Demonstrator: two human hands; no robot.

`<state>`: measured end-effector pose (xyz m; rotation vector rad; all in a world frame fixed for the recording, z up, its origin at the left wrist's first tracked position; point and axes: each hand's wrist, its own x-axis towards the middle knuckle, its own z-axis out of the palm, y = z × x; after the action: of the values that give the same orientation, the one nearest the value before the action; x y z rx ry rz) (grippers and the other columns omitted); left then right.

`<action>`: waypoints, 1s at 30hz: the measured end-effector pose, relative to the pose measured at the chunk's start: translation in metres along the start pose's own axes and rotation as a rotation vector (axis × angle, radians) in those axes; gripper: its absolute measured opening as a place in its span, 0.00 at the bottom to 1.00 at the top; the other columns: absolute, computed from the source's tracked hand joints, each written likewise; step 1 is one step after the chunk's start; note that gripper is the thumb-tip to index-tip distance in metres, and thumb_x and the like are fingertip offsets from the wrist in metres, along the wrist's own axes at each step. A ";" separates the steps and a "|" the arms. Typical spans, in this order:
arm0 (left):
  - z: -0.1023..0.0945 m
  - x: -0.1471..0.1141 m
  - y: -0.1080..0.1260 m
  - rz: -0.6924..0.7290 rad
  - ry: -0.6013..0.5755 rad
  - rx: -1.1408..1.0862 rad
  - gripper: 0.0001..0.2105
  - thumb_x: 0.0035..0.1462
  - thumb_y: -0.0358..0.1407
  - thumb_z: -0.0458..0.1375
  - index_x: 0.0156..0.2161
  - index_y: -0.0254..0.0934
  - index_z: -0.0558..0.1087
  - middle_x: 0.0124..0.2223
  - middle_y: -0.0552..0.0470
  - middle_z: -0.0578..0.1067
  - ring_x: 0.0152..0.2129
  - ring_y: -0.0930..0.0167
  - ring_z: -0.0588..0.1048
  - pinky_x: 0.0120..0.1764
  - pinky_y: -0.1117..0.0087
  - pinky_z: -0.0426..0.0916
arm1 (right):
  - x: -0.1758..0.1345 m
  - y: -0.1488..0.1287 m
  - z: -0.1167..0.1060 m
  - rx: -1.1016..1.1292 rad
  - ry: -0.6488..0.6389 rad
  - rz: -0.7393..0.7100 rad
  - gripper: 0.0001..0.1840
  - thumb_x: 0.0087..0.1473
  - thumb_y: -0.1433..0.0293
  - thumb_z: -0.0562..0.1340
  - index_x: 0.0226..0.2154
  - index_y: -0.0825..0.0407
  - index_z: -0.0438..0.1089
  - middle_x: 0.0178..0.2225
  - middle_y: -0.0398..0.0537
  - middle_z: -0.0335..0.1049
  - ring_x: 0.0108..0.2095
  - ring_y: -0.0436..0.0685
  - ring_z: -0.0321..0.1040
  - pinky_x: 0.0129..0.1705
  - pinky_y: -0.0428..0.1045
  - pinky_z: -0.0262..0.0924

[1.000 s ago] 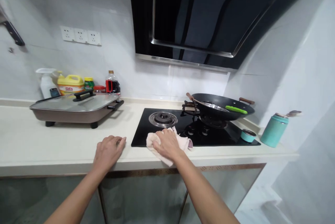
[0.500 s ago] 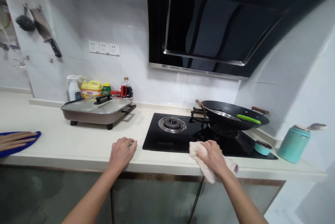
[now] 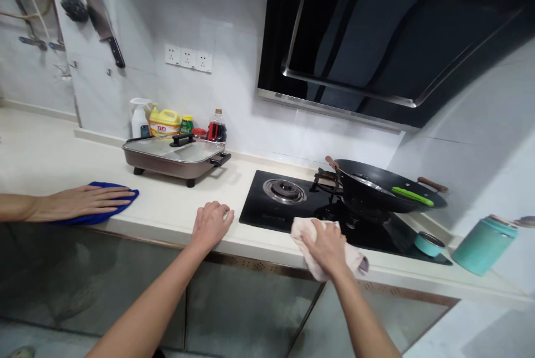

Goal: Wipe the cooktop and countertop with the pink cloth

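Cloth (image 3: 310, 259): pale pink, bunched at top, loose folds, purplish patch at right end. Lies under right hand (image 3: 328, 242), over front edge of black stove (image 3: 261, 210), lower part draping over table (image 3: 167, 202) edge. Right arm reaches up from bottom right, slanting inward, wrist near table edge, palm down. Right hand's fingers curled over cloth, gripping its bunched part. Left arm slants up and rightward from bottom; left hand (image 3: 212, 225) palm down on table, just left of stove, fingers loosely bent, slightly apart, touching table only. Burner (image 3: 284, 190) beyond right hand, to its left. Dark wok (image 3: 353, 193) with bright green handle (image 3: 412, 196) in it beyond right hand, to its right; small teal cup (image 3: 429, 247) farther right. Lidded pan (image 3: 167, 165) beyond left hand, to its left. Another person's hand (image 3: 86, 202), well left of left hand, lies flat on blue rag (image 3: 98, 216).
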<state>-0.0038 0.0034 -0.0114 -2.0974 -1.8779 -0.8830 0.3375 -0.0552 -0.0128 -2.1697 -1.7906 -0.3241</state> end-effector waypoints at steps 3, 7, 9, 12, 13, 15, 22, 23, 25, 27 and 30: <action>0.001 -0.001 -0.001 0.001 -0.003 0.014 0.18 0.67 0.42 0.50 0.42 0.39 0.82 0.46 0.42 0.81 0.48 0.58 0.74 0.50 0.58 0.62 | -0.002 -0.065 0.000 0.120 0.006 -0.135 0.30 0.63 0.49 0.58 0.62 0.44 0.69 0.57 0.64 0.68 0.57 0.75 0.64 0.56 0.68 0.55; 0.001 -0.001 -0.006 0.000 0.051 -0.008 0.16 0.67 0.42 0.51 0.41 0.40 0.82 0.45 0.43 0.81 0.48 0.58 0.74 0.49 0.59 0.63 | -0.014 -0.139 0.006 0.248 0.059 -0.310 0.28 0.63 0.48 0.59 0.59 0.43 0.70 0.54 0.61 0.69 0.55 0.73 0.63 0.57 0.67 0.54; 0.001 -0.002 -0.008 -0.006 0.070 -0.031 0.17 0.68 0.42 0.51 0.41 0.40 0.81 0.44 0.44 0.81 0.47 0.59 0.75 0.49 0.60 0.63 | -0.021 -0.158 0.008 0.292 0.085 -0.385 0.27 0.63 0.48 0.59 0.59 0.42 0.70 0.54 0.59 0.69 0.55 0.71 0.63 0.58 0.66 0.54; -0.001 -0.002 -0.010 -0.027 0.082 -0.072 0.17 0.68 0.42 0.50 0.42 0.41 0.81 0.44 0.44 0.81 0.47 0.59 0.75 0.49 0.60 0.63 | -0.026 -0.160 0.008 0.335 0.078 -0.438 0.26 0.64 0.48 0.59 0.59 0.41 0.70 0.56 0.57 0.68 0.55 0.70 0.63 0.58 0.64 0.54; -0.001 -0.002 -0.010 -0.031 0.081 -0.082 0.17 0.68 0.42 0.50 0.42 0.41 0.81 0.44 0.45 0.81 0.47 0.59 0.75 0.49 0.60 0.63 | -0.026 -0.157 0.007 0.344 0.069 -0.440 0.26 0.64 0.48 0.59 0.58 0.41 0.70 0.56 0.56 0.68 0.56 0.69 0.63 0.58 0.63 0.54; -0.001 -0.001 -0.011 -0.028 0.070 -0.095 0.16 0.67 0.42 0.51 0.42 0.41 0.81 0.44 0.45 0.81 0.48 0.59 0.75 0.50 0.60 0.63 | -0.025 -0.147 0.006 0.353 0.065 -0.429 0.26 0.63 0.47 0.60 0.58 0.41 0.71 0.57 0.55 0.68 0.57 0.69 0.62 0.58 0.63 0.54; -0.002 -0.002 -0.009 -0.055 0.036 -0.107 0.15 0.66 0.41 0.51 0.42 0.41 0.81 0.45 0.45 0.81 0.49 0.59 0.75 0.51 0.60 0.63 | -0.025 -0.105 0.009 0.282 0.122 -0.309 0.25 0.63 0.50 0.60 0.58 0.41 0.71 0.57 0.55 0.69 0.57 0.70 0.63 0.55 0.61 0.55; -0.002 -0.002 -0.009 -0.056 0.031 -0.107 0.15 0.66 0.41 0.51 0.42 0.41 0.81 0.45 0.45 0.81 0.49 0.59 0.75 0.50 0.60 0.63 | -0.025 -0.095 0.010 0.261 0.127 -0.284 0.25 0.63 0.50 0.60 0.58 0.41 0.71 0.56 0.55 0.70 0.56 0.69 0.63 0.55 0.61 0.56; -0.004 -0.002 -0.009 -0.049 0.025 -0.105 0.16 0.67 0.40 0.51 0.43 0.41 0.81 0.45 0.45 0.81 0.49 0.59 0.75 0.50 0.60 0.63 | -0.025 -0.068 0.011 0.218 0.130 -0.218 0.25 0.63 0.51 0.60 0.59 0.41 0.71 0.56 0.55 0.70 0.55 0.69 0.64 0.53 0.60 0.57; -0.004 -0.002 -0.010 -0.038 0.026 -0.104 0.16 0.67 0.41 0.51 0.43 0.41 0.81 0.45 0.44 0.81 0.48 0.59 0.75 0.50 0.60 0.63 | -0.022 -0.038 0.010 0.174 0.128 -0.151 0.26 0.63 0.51 0.59 0.60 0.41 0.71 0.56 0.55 0.70 0.54 0.69 0.65 0.52 0.61 0.58; -0.003 -0.002 -0.012 -0.036 0.036 -0.109 0.16 0.67 0.41 0.51 0.43 0.41 0.81 0.46 0.45 0.81 0.49 0.59 0.75 0.51 0.60 0.63 | -0.018 0.010 0.009 0.113 0.130 -0.066 0.27 0.64 0.50 0.58 0.60 0.42 0.70 0.56 0.56 0.70 0.54 0.69 0.65 0.53 0.60 0.58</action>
<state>-0.0158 0.0024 -0.0131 -2.0999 -1.8955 -1.0458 0.3438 -0.0697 -0.0282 -1.9695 -1.7673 -0.3617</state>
